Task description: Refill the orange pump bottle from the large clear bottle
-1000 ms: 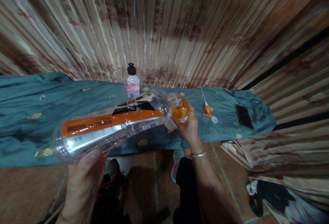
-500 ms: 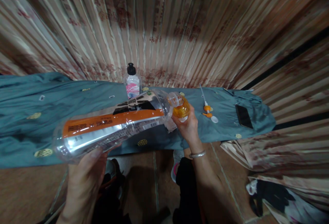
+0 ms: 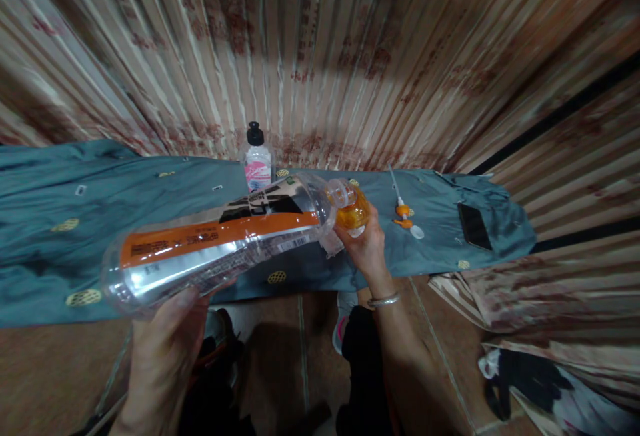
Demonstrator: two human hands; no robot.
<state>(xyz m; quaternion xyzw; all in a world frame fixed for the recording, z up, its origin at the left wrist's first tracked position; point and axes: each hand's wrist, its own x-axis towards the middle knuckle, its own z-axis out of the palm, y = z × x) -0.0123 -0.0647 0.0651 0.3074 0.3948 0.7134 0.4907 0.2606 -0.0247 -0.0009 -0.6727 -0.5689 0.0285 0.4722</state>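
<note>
My left hand is closed round the lower part of a large clear plastic bottle with an orange, black and silver label. The bottle lies tilted, its mouth toward the right. There it meets the neck of a small bottle of amber liquid, which my right hand grips from below and the right. Whether the two mouths touch I cannot tell. On the cloth to the right lie an orange pump head with a clear tube and a small white disc.
A teal cloth covers the long narrow surface. Behind the large bottle stands a clear bottle with a black cap. A black phone lies at the right end. Pleated curtains hang at the back and right.
Almost nothing differs. The large bottle has rolled or shifted very slightly at its base end; both hands keep their hold in the same place.
</note>
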